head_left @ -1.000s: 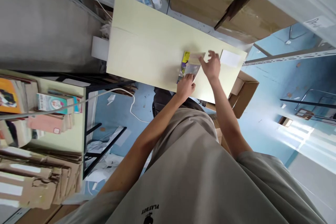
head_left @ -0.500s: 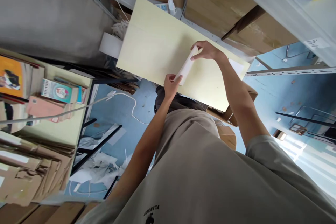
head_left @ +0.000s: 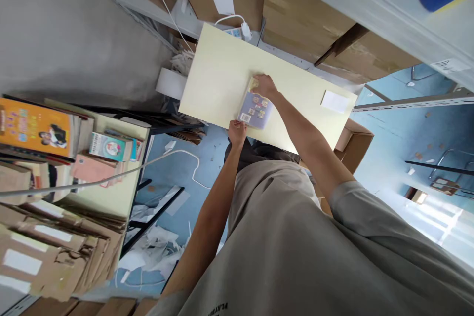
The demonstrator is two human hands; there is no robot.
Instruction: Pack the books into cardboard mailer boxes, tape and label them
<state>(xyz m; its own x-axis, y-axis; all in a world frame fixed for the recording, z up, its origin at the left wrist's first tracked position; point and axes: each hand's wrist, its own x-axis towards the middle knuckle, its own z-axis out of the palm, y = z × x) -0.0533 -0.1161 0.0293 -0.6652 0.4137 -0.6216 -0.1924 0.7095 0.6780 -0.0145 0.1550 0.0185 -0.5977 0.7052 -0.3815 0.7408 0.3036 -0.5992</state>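
Note:
A book (head_left: 255, 108) with a purple and yellow cover lies flat, or nearly so, on the pale yellow tabletop (head_left: 222, 69); a barcode shows near its lower left corner. My right hand (head_left: 264, 86) is closed over the book's far end, its fingertips partly hidden. At the near left corner, my left hand (head_left: 237, 131) grips the edge with bent fingers.
A white paper slip (head_left: 334, 101) lies at the tabletop's right end. Cardboard boxes (head_left: 303, 19) and a power strip (head_left: 233, 33) stand behind it. To the left, a shelf holds books (head_left: 37, 126) and flattened cartons (head_left: 48, 252). A cable (head_left: 111, 175) crosses there.
The book stood edge-on between both hands; now it is turned down with its purple cover facing up. My right hand has moved left and my left hand slightly down.

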